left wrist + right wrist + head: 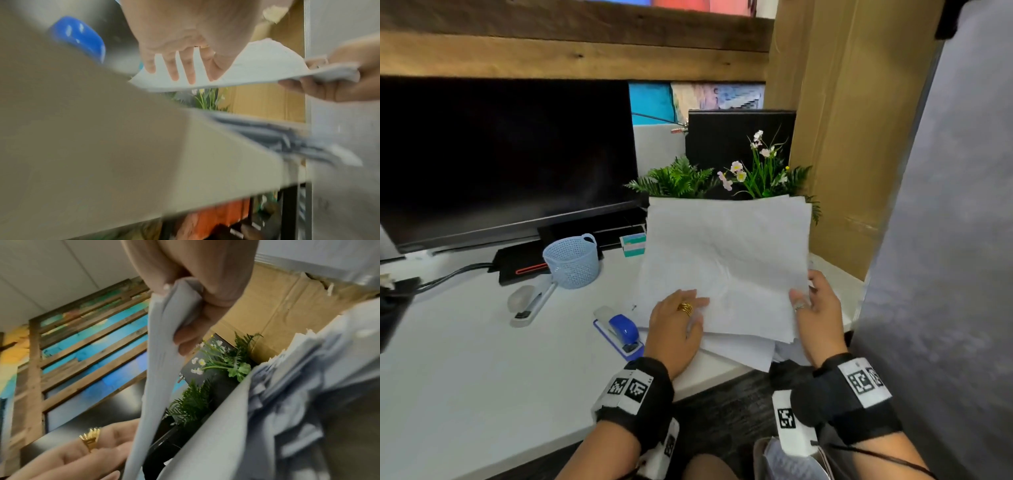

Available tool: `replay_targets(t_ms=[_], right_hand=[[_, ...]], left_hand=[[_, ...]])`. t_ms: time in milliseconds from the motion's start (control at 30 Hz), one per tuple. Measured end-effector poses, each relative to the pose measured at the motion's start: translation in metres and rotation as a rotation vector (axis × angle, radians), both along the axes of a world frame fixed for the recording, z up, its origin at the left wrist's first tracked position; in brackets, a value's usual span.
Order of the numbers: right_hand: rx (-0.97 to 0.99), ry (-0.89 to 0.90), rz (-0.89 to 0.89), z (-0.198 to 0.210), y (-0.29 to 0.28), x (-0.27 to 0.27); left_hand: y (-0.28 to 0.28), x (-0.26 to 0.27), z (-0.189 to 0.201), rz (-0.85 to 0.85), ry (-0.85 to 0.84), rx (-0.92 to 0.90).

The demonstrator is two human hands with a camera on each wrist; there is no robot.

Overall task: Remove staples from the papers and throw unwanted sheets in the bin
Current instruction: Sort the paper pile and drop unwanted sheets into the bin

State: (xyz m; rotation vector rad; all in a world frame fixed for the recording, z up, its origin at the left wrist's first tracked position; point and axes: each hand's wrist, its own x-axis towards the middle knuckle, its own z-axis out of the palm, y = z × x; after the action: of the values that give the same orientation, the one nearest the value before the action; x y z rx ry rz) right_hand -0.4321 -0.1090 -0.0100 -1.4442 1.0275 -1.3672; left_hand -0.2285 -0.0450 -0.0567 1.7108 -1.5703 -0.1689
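wrists: both forearms reach forward from the bottom edge of the head view, each with a black band carrying square black-and-white markers.
right hand [815, 315]: raised above the tabletop edge at the right side of the lifted sheets; thumb on top, fingers curled beneath; grip clamped on the right edge of the bundle, as the right wrist view shows with the paper edge pinched between thumb and fingers [186, 339]. a ring sits on one finger.
left hand [676, 329]: palm down, fingers straight and slightly spread, lying flat on the near left part of the lifted sheets; grip apart, pressing rather than clasping. a gold ring [685, 308] is on one finger.
lifted sheets [726, 260]: a thin white bundle held off the tabletop, tilted up away from the person, its far edge covering the base of the plants; in the left wrist view it sags between the two hands.
lower papers [739, 353]: a loose white pile lying on the tabletop under the lifted bundle, one corner overhanging the near edge.
blue stapler [619, 330]: on the tabletop just left of the left hand.
grey stapler [530, 301]: further left, lying at an angle, near the basket.
tabletop [465, 359]: white.
basket [571, 262]: small pale blue mesh tub with a handle, upright, beyond the staplers.
plants [722, 178]: fern and small flowers behind the sheets.
monitor [503, 157]: dark screen at far left.
cardboard [842, 137]: brown panel at far right.
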Motion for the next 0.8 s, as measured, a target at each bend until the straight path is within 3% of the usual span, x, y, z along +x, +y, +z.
replay_targets(t_ms=[167,367,533,633,800], right_hand=[[-0.114,-0.215,0.042,0.017,0.015,0.008],[-0.080,-0.052,0.250,0.009,0.035,0.033],[-0.017,0.081,0.478,-0.014,0.059,0.052],[0.045,0.193,0.593,-0.023,0.076,0.068],[-0.171,0.710,0.609,-0.028,0.077,0.108]], left_hand=[[0.017,0.010,0.058,0.086,-0.078,-0.251],[0.055,0.024,0.110,0.237,-0.155,-0.376],[0.094,0.054,0.101,0.339,-0.255,-0.170],[0.116,0.075,0.094,0.438,-0.200,0.048],[0.147,0.111,0.076,0.515,-0.232,0.202]])
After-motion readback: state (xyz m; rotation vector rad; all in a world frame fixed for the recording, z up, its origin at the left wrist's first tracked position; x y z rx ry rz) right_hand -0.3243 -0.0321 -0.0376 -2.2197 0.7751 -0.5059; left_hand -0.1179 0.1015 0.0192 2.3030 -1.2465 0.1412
